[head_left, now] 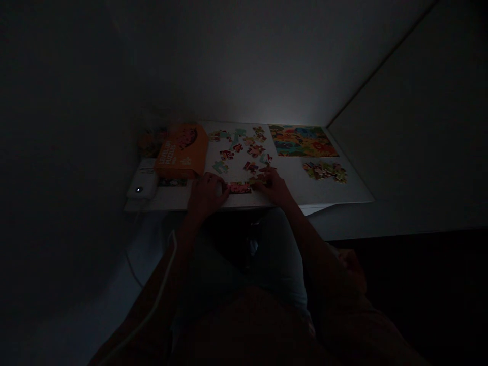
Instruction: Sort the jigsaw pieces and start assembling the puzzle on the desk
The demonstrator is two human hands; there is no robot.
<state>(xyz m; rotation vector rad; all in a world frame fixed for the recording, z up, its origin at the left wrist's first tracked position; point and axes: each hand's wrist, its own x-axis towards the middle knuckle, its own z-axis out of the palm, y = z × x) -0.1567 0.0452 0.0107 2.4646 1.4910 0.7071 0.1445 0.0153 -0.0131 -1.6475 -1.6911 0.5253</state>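
A short strip of joined red and pink jigsaw pieces (240, 188) lies flat near the table's front edge. My left hand (206, 194) rests at its left end, thumb and fingertips closed on the edge of the strip. From the other side, my right hand (275, 187) pinches a greenish puzzle piece (257, 181) at the strip's right end. Loose puzzle pieces (256, 150) are scattered just beyond both hands, several of them red, yellow or pale green. Dim light hides fine detail around the fingertips.
To the left stands an orange puzzle box (183, 152), with a white device (142, 184) and its cable beside it. A colourful picture sheet (303, 141) lies at the back right. Nearer is a heap of puzzle pieces (325, 171). Walls border the white table (293, 180).
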